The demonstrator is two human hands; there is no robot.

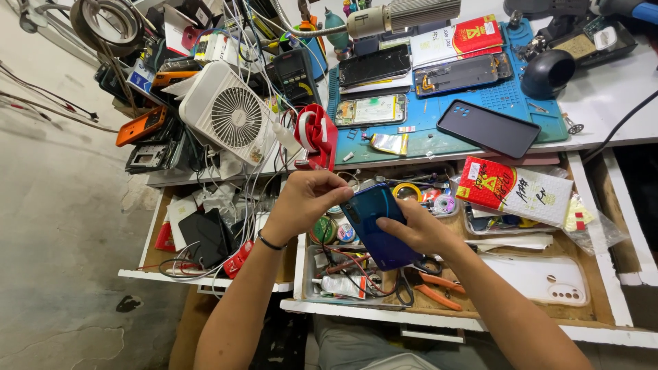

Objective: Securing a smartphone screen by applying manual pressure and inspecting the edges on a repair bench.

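Observation:
A blue phone point(378, 225) with a glossy back is held over an open drawer, tilted, in both hands. My left hand point(310, 196) pinches its upper left end with fingers curled. My right hand point(421, 231) grips its right edge, thumb across the back. A thin dark band circles my left wrist. Below the phone lie tubes, small tins and orange-handled pliers point(432, 286).
Open wooden drawers point(480, 318) hold tape rolls, wires and a white phone cover point(541, 279). On the bench above sit a blue work mat point(439, 113) with opened phones, a black back cover point(488, 128), a white fan point(229, 113) and a red-white packet point(514, 188).

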